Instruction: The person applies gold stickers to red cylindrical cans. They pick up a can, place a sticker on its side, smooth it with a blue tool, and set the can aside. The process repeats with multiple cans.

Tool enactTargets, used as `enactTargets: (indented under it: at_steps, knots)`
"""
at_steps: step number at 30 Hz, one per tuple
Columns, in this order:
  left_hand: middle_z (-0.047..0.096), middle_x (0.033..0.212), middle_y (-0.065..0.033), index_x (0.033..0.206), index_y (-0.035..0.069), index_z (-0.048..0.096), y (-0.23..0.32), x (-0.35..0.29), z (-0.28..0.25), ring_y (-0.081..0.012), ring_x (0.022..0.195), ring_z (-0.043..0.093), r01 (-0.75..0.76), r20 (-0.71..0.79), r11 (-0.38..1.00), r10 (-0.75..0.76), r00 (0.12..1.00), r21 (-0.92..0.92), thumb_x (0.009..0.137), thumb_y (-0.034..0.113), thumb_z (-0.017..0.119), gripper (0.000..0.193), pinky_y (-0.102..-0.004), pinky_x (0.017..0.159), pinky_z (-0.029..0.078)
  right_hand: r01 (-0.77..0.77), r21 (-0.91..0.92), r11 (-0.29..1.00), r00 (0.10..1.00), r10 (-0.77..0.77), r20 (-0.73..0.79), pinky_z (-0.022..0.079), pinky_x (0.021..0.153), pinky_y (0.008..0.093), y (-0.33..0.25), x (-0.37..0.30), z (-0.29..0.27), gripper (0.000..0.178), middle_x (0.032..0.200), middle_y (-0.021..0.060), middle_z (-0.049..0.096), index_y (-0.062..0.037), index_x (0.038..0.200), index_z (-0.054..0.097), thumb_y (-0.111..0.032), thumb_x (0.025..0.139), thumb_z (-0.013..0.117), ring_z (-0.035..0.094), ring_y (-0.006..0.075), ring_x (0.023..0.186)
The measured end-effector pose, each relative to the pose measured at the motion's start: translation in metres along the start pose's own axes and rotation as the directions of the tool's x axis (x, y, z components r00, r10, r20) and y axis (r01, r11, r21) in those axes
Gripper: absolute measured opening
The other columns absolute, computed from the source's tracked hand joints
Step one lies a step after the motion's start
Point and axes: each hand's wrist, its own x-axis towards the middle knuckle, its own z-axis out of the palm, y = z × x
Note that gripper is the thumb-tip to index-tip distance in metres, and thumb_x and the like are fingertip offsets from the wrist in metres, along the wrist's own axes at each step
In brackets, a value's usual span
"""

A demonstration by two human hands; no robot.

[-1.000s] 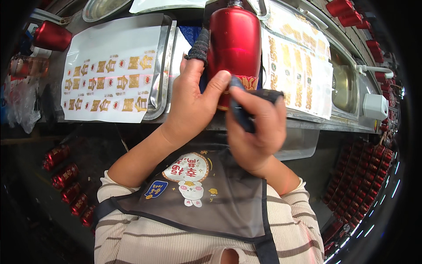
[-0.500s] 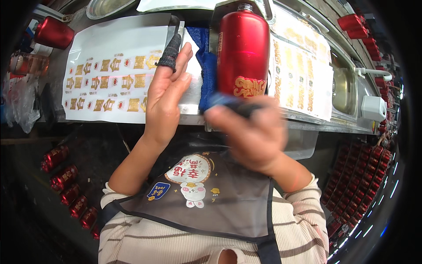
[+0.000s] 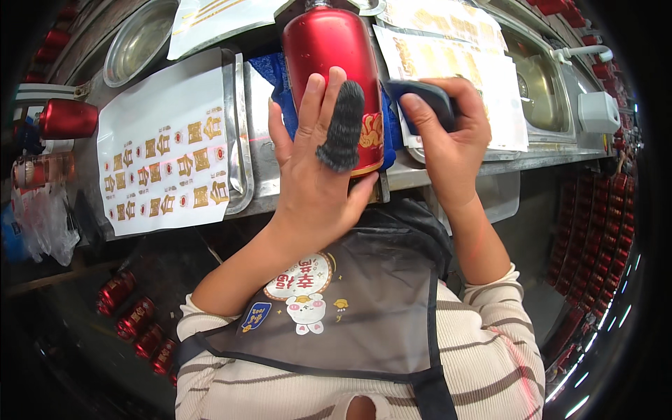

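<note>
A red metal bottle [image 3: 329,63] with a gold decal near its base lies on a blue cloth [image 3: 274,84] at the steel counter's edge. My left hand [image 3: 316,178] rests flat over the bottle's lower part, a dark knit cot on one finger. To its right, my right hand [image 3: 451,143] grips a dark blue scraper [image 3: 425,98] held beside the bottle.
A white sheet of gold decals [image 3: 162,164] lies in a steel tray [image 3: 241,140] at left, and more decal sheets [image 3: 448,63] lie at right by a sink [image 3: 535,73]. One red bottle [image 3: 66,119] lies far left; several red bottles [image 3: 136,325] stand below the counter.
My left hand has come back down flat on the bottle after lifting off it. My right hand with the scraper has moved from the bottle's base up to its right side.
</note>
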Motion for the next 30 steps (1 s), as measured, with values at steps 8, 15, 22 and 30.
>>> enactTargets:
  at_steps: [8,15,22,30]
  knots:
    - [0.036,0.152,-0.0244,0.156,-0.002,0.007,-0.012,-0.006,0.006,-0.0346,0.134,0.046,0.127,-0.032,0.981,-0.133,0.991,-0.145,0.078,0.017,0.083,0.111,-0.0471,0.114,0.026,-0.223,0.162,0.961,0.962,0.189,0.199,0.051,0.071,0.0241,-0.015,-0.018,-0.005,0.017,0.09,0.0039,0.067,-0.0021,0.099,0.066,-0.008,0.086,0.075,0.061,0.0084,0.08]
    - [0.033,0.153,-0.0247,0.155,-0.004,0.009,-0.026,-0.012,0.008,-0.038,0.136,0.043,0.221,-0.001,0.922,-0.234,0.972,-0.317,0.074,0.014,0.087,0.114,-0.0442,0.112,0.033,-0.044,-0.005,0.999,0.989,0.045,0.144,0.049,0.071,0.0224,-0.004,-0.039,0.003,0.018,0.092,0.0031,0.066,-0.004,0.099,0.063,-0.009,0.087,0.075,0.06,0.0075,0.08]
    - [0.031,0.153,-0.027,0.155,-0.005,0.012,-0.03,-0.015,0.007,-0.0406,0.14,0.035,0.255,0.031,0.909,-0.259,0.965,-0.328,0.072,0.021,0.089,0.116,-0.047,0.112,0.031,0.0,-0.055,0.998,0.988,0.008,0.156,0.05,0.073,0.0217,-0.007,-0.035,0.002,0.016,0.091,0.0026,0.066,-0.0032,0.099,0.063,-0.006,0.087,0.074,0.06,0.0077,0.082]
    - [0.027,0.154,-0.031,0.152,-0.005,0.021,-0.011,0.0,0.007,-0.0431,0.145,0.029,0.147,-0.032,0.989,-0.147,0.989,-0.011,0.062,0.032,0.093,0.121,-0.0571,0.114,0.021,-0.357,0.369,0.858,0.933,0.343,0.104,0.048,0.078,0.0203,0.01,-0.015,-0.015,0.014,0.091,0.0035,0.066,0.0004,0.102,0.063,-0.002,0.089,0.068,0.059,0.006,0.088]
